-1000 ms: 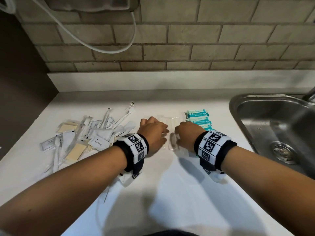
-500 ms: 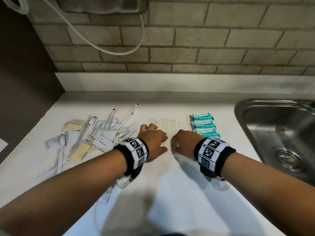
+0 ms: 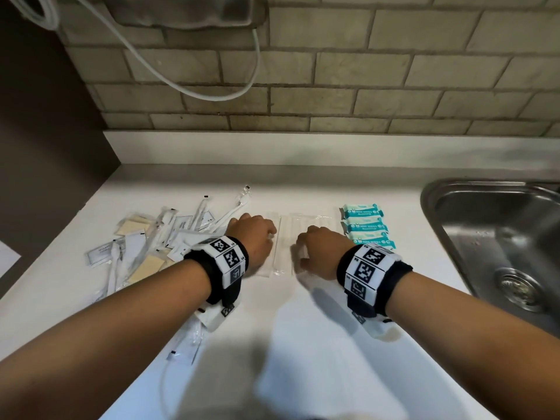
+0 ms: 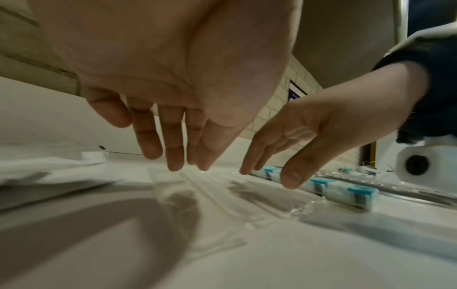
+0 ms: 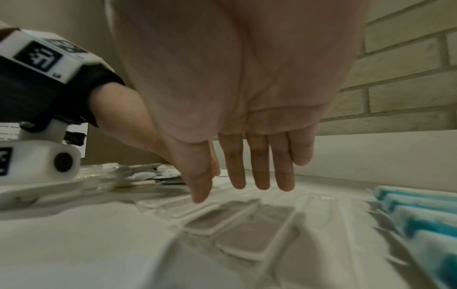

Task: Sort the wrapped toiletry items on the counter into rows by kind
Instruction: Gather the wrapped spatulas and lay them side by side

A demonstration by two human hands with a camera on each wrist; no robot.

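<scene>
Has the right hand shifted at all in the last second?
Yes. The right hand has drawn left, away from the teal wipes packs, uncovering the lowest ones.

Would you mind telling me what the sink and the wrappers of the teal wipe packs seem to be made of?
The sink: brushed stainless steel, judging by its grey metallic sheen and soft reflections. The teal wipe packs: probably thin printed plastic film, slightly glossy, with crimped ends.
</scene>
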